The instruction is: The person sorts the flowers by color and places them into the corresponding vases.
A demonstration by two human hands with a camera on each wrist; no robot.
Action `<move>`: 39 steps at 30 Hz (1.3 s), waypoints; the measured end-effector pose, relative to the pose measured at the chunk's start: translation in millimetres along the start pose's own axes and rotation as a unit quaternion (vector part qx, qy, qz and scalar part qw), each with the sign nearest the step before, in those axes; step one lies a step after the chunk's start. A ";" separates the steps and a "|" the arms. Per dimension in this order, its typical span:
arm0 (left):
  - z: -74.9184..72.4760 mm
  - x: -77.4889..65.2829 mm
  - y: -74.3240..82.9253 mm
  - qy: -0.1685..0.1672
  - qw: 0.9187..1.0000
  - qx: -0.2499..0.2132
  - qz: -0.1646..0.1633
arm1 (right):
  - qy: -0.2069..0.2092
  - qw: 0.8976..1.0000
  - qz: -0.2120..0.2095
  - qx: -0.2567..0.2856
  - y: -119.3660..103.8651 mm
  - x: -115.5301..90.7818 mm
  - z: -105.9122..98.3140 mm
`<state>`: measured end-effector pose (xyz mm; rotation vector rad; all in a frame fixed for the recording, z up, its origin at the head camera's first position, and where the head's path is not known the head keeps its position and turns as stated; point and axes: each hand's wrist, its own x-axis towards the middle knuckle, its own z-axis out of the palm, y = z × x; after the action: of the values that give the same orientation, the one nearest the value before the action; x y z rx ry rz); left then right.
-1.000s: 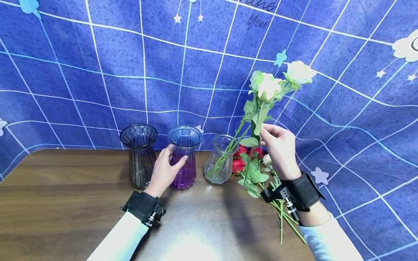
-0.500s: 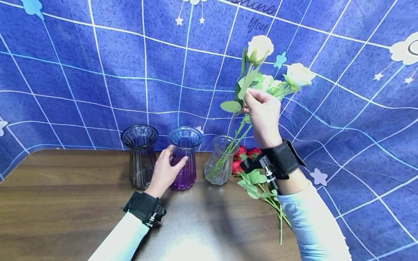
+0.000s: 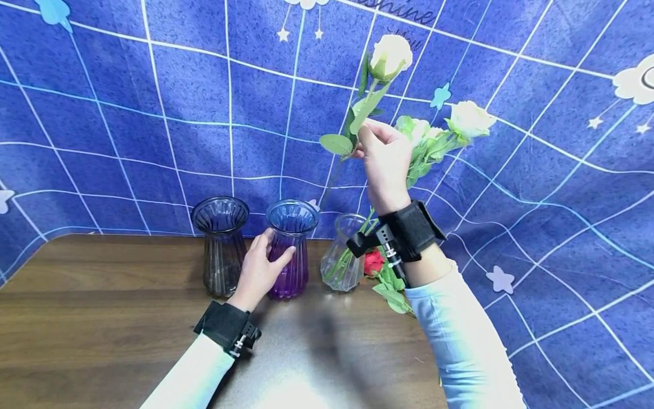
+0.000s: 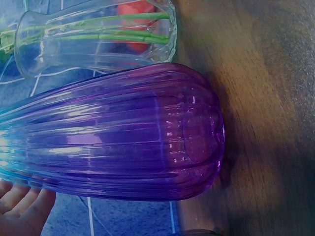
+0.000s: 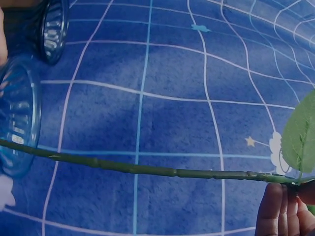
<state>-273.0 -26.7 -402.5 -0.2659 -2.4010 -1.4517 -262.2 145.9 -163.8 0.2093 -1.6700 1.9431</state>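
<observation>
My right hand (image 3: 386,170) pinches a white rose (image 3: 391,55) by its upper stem, just below the leaves, high over the vases. In the right wrist view the rose's long bare stem (image 5: 133,168) runs leftward, its lower end overlapping the blue rim of the purple vase (image 3: 292,275). My left hand (image 3: 257,272) holds that vase near its neck, thumb across the front and fingers at the left side. It stands upright on the table, blue at the top and purple below; no stems show inside it in the left wrist view.
A clear glass vase (image 3: 337,278) with white roses (image 3: 469,119) leaning right stands to the right of the purple one. A dark grey vase (image 3: 217,261) stands on its left. Red roses (image 3: 374,262) lie on the wooden table (image 3: 112,318), partly behind my right arm. A blue curtain (image 3: 194,85) hangs behind.
My right hand has lifted the white rose and carried it leftward, from beside the clear vase to above the space between it and the purple vase. My left hand has stayed at the purple vase.
</observation>
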 end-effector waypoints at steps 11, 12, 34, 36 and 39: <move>0.6 0.6 -1.0 -0.004 1.000 0.005 -0.004 | -0.002 1.000 0.002 0.015 22.1 -7.4 22.0; 0.7 0.7 -1.2 -0.003 1.000 0.006 -0.003 | -0.002 1.000 0.004 0.015 24.1 -8.3 22.9; 1.2 -0.9 -1.1 0.004 1.000 0.004 0.005 | -0.025 0.993 0.070 -0.096 84.2 -28.4 33.5; 1.5 -0.3 -1.4 0.003 1.000 0.004 0.001 | -0.032 0.991 0.075 -0.103 88.6 -29.7 33.8; 1.0 -0.5 -1.9 0.001 1.000 0.003 -0.004 | -0.041 0.989 0.086 -0.109 95.2 -32.7 34.8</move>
<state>-273.3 -26.7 -404.7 -0.2548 -2.4080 -1.4466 -291.5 96.7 -253.6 0.0626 -1.9963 1.8771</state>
